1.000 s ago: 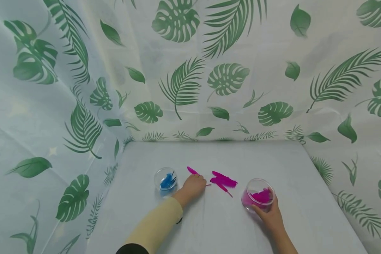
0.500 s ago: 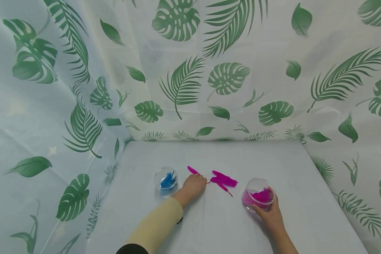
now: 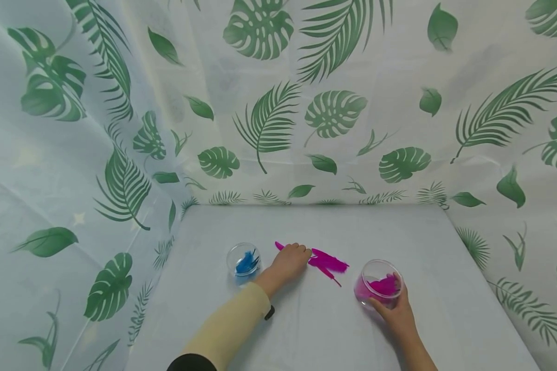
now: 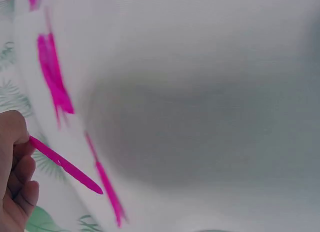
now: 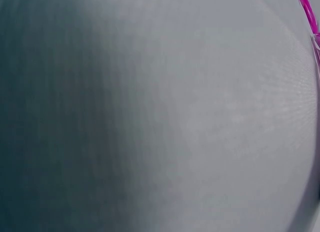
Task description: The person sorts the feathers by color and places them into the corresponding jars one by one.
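My left hand [image 3: 291,263] is over the table, left of the loose magenta feathers [image 3: 329,261]. In the left wrist view its thumb and fingers pinch the end of a thin magenta feather [image 4: 67,166]. Another magenta feather [image 4: 109,192] lies on the white surface beside it. Behind the hand, part of a magenta feather [image 3: 279,246] shows in the head view. My right hand [image 3: 399,314] grips the side of a clear round jar [image 3: 363,299] with magenta feathers [image 3: 384,285] inside. The right wrist view shows mostly blurred white surface.
Left of my left hand stands a second clear jar [image 3: 232,255] with blue feathers [image 3: 246,264] in it. All of this is on a white table [image 3: 260,335]. Leaf-printed sheets [image 3: 343,170] hang behind the table and at both sides.
My left hand has lifted slightly and shifted right, toward the loose feathers, covering more of the feather behind it. My right hand and its jar stay in place.
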Tool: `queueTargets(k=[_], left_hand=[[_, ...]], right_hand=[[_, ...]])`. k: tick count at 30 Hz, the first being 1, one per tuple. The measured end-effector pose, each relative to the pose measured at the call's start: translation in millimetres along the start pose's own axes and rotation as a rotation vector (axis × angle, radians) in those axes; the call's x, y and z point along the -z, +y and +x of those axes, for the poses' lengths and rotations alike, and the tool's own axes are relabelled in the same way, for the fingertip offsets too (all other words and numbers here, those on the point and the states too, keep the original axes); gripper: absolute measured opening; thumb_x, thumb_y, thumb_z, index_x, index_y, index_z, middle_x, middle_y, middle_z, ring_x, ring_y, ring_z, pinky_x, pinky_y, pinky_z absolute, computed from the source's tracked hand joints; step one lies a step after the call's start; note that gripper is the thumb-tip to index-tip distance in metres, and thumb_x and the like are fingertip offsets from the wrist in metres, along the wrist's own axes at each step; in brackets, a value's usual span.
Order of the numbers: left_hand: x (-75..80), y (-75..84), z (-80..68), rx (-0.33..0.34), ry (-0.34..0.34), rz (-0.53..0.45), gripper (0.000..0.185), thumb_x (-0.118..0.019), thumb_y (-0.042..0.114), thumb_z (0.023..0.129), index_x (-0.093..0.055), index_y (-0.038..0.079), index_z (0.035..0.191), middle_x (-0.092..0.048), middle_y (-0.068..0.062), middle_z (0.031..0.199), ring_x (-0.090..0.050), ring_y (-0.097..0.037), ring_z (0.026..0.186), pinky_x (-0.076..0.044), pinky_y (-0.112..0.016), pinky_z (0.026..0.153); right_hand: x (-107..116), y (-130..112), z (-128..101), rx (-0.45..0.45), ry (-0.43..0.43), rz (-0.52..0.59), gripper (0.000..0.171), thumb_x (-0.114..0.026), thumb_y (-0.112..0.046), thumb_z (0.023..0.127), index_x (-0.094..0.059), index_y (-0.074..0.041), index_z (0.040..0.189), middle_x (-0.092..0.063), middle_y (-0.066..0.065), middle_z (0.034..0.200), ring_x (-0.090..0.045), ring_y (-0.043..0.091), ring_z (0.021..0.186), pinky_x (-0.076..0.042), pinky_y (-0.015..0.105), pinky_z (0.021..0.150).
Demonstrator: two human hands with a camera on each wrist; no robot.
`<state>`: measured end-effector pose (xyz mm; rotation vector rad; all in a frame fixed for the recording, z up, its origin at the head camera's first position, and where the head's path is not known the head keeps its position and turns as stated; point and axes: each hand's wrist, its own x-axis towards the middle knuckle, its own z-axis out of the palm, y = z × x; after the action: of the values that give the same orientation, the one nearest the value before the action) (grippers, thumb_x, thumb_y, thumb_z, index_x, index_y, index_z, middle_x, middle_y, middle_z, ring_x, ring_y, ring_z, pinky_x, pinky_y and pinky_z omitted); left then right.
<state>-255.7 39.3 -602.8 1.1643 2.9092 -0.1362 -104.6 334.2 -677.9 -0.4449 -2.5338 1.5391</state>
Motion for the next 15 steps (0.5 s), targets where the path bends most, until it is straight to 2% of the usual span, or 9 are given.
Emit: queueTargets(k=[6, 12, 15], left_hand=[[17.1, 4.3, 12.1, -0.012, 0.086, -0.029, 0.023, -0.064, 0.026, 0.096, -0.062, 0.018, 0.117, -0.067, 0.004, 0.106, -0.06, -0.013, 0.097, -0.052, -0.026, 0.088], [35.9, 10.5, 21.7, -0.072, 0.225, -0.023, 0.013, -0.065, 0.021, 0.093, -0.065, 0.017, 0.106, -0.066, 0.005, 0.092, -0.059, -0.012, 0.083, -0.05, -0.022, 0.073], [45.3, 15.4, 25.5, -0.094, 0.269, -0.022, 0.011, -0.063, 0.02, 0.094, -0.066, 0.017, 0.105, -0.066, 0.006, 0.09, -0.06, -0.011, 0.08, -0.05, -0.021, 0.069]], right_hand=[[1.2, -1.0, -0.4, -0.009, 0.003, -0.008, 0.113, -0.084, -0.031, 0.079, -0.005, -0.027, 0.16, -0.022, 0.022, 0.162, -0.016, 0.045, 0.15, -0.013, 0.066, 0.118], [0.4, -1.6, -0.9, -0.018, -0.003, 0.004, 0.114, -0.084, -0.032, 0.079, -0.004, -0.028, 0.16, -0.022, 0.021, 0.162, -0.015, 0.045, 0.15, -0.014, 0.065, 0.118], [-0.5, -0.1, -1.0, -0.011, -0.002, 0.01, 0.114, -0.084, -0.029, 0.079, -0.004, -0.029, 0.16, -0.022, 0.021, 0.162, -0.016, 0.045, 0.15, -0.013, 0.065, 0.118]])
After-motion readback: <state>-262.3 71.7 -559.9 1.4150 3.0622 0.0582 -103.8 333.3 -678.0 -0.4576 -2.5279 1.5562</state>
